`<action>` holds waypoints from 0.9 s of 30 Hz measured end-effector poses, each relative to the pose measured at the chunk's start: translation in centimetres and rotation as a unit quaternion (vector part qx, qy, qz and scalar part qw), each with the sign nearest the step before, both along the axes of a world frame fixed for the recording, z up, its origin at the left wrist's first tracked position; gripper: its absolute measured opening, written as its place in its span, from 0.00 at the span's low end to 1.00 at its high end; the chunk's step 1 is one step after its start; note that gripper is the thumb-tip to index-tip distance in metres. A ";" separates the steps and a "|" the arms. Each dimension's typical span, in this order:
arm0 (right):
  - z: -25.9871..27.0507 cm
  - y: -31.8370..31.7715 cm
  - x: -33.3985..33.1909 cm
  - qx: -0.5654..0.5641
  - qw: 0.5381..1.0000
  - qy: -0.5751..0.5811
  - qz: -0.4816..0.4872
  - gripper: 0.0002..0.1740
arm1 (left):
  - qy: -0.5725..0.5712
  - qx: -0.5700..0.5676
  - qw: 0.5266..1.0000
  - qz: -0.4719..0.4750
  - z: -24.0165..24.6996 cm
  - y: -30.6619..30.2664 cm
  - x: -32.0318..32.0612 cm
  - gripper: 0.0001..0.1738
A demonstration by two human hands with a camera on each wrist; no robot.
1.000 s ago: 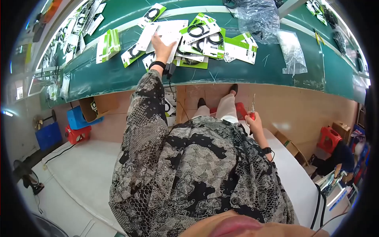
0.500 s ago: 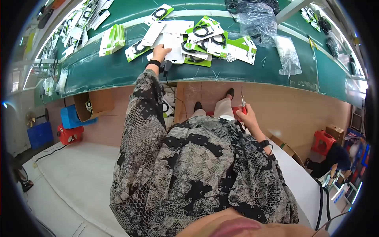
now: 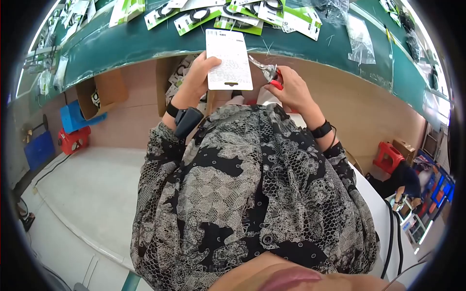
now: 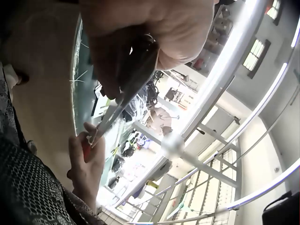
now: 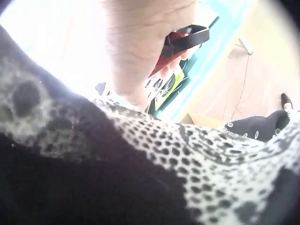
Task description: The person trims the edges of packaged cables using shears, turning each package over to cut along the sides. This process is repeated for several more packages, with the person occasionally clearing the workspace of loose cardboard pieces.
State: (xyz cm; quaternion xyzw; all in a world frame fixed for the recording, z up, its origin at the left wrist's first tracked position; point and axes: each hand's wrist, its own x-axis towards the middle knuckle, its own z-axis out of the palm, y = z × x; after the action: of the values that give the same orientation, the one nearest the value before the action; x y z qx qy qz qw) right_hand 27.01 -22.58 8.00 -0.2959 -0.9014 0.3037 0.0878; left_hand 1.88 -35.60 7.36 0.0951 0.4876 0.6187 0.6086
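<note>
My left hand (image 3: 195, 77) grips a white printed package card (image 3: 228, 60) by its left edge, thumb over the text. The card stands upright before my body, its hang-hole at the bottom end. Just right of it, my right hand (image 3: 295, 89) holds red-handled snips (image 3: 268, 72), their metal blades pointing towards the card's right edge. In the left wrist view the card (image 4: 124, 96) shows nearly edge-on under the left hand (image 4: 150, 28). The red handle (image 5: 164, 61) shows beneath my right hand (image 5: 140, 47) in the right wrist view.
A green workbench (image 3: 160, 41) runs across the front, with a pile of green-and-white cable packages (image 3: 199, 17) on it. Clear plastic bags (image 3: 360, 40) lie at its right. Below are a cardboard box (image 3: 109, 94), a blue stool (image 3: 77, 114) and a red stool (image 3: 75, 139).
My left hand has taken the white card from the pile and drawn it back towards my body. My right hand has risen with the snips beside it.
</note>
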 end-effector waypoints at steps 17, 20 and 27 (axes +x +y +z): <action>-0.8 -1.4 2.5 -0.006 0.999 -0.023 -0.030 0.18 | 0.047 0.000 0.999 -0.018 0.6 -0.2 6.1 0.28; -1.5 -1.7 3.4 -0.018 0.999 -0.037 -0.029 0.16 | 0.075 -0.009 0.996 -0.038 -0.3 -0.2 7.3 0.27; -3.5 -2.6 5.2 -0.097 0.992 -0.059 -0.051 0.16 | 0.152 -0.009 0.987 -0.050 -1.9 -0.5 9.3 0.27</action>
State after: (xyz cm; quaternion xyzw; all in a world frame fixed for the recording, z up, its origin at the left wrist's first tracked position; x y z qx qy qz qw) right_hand 32.22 -25.16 4.52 -0.3662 -0.8548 0.3670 0.0212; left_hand 11.14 -36.07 5.45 0.2065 0.5746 0.5614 0.5586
